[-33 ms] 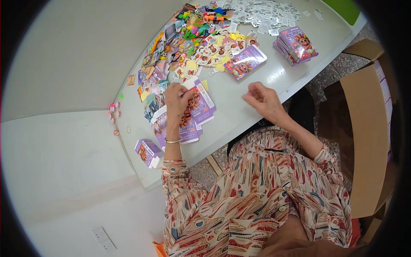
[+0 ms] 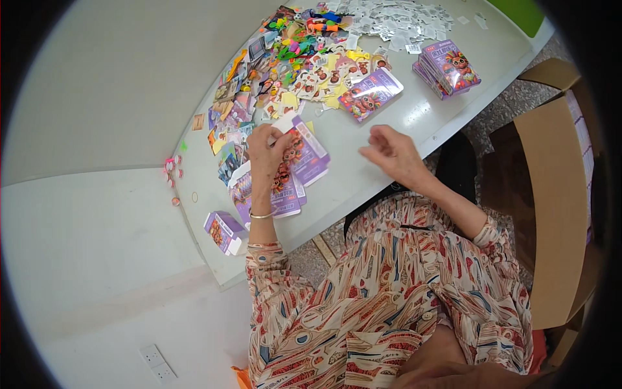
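My left hand (image 2: 269, 148) rests on a pile of flat purple cartons (image 2: 304, 162) with cartoon prints, near the table's front edge. Its fingers pinch the top carton at its white flap. A gold bangle circles that wrist. My right hand (image 2: 392, 154) hovers just above the white table (image 2: 414, 123) to the right of the pile. Its fingers are loosely curled and apart, with nothing seen in them. One folded-up purple box (image 2: 223, 231) stands at the table's left corner.
Colourful cards and small toys (image 2: 304, 55) lie heaped at the back, with white packets (image 2: 395, 19) beyond. A stack of purple cartons (image 2: 448, 66) and a single one (image 2: 370, 94) lie further right. An open cardboard box (image 2: 557, 194) stands on the floor at right.
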Demonstrator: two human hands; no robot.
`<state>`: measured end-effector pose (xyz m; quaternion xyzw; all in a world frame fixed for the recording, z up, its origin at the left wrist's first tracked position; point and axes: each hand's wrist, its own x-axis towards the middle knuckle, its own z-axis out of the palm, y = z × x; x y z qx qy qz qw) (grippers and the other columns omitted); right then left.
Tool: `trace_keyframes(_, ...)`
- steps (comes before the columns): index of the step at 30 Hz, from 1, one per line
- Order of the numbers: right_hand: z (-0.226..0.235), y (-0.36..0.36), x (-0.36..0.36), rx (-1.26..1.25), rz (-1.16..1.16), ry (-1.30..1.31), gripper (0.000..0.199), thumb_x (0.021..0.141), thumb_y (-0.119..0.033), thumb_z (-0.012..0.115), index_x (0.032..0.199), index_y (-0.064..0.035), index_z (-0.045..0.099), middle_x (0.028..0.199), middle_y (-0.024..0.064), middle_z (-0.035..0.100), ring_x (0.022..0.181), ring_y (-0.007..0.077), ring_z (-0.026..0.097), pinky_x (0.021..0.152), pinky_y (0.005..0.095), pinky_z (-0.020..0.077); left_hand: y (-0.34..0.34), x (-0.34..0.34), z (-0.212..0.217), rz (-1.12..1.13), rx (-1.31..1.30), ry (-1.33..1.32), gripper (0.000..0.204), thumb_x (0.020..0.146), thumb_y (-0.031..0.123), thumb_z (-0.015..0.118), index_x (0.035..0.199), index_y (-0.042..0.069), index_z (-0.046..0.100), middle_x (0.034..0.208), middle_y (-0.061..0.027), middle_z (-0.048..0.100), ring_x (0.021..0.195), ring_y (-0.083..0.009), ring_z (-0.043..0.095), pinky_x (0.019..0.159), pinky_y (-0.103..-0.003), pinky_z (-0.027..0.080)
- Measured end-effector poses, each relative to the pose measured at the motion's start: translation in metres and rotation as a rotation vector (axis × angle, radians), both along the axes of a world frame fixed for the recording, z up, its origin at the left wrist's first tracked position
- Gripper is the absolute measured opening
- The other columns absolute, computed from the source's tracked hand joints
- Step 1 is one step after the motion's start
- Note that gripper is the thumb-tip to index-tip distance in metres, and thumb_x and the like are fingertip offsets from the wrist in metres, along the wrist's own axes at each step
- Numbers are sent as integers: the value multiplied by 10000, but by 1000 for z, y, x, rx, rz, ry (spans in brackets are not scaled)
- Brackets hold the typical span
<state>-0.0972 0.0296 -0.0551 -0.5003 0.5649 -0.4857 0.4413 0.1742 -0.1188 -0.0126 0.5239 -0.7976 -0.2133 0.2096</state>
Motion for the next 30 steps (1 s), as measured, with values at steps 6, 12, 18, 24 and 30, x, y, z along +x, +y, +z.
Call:
trace_keyframes(6,15,-8,34,-294,-100,575,1086,599,-478,834,1343,99,293,1181,253,497,1016,404,567,855,455,489,51,-79,16,-44,186,376,176,825,126,718,799,-3,601,723,-22,590,629,-69,519,576,-224,420)
trace_keyframes(12,19,-4,24,-107,-45,494,1006,612,-420,808,1328,84,314,1114,257,520,934,391,614,777,446,518,84,-97,21,-30,136,441,123,856,60,687,922,4,599,762,2,581,659,-37,517,629,-189,425)
trace_keyframes(18,20,-9,2,25,32,375,849,626,-405,788,1231,66,425,877,226,635,779,369,654,693,402,529,98,-99,13,3,377,952,319,881,28,639,1178,2,525,1006,-89,596,866,-123,604,716,-249,510)
trace_keyframes(24,16,-6,-14,-21,177,-51,565,682,-230,813,1124,11,557,914,85,671,816,153,623,771,304,500,98,-98,-5,-30,560,1023,396,875,19,646,1252,-6,531,1057,-57,595,978,-119,585,801,-264,508)
trace_keyframes(30,6,0,-26,25,297,-130,542,700,-166,817,1158,-12,571,965,25,653,873,102,579,828,272,473,98,-97,-17,-8,775,1071,381,859,28,668,1230,7,588,979,-45,651,879,-109,607,805,-257,502)
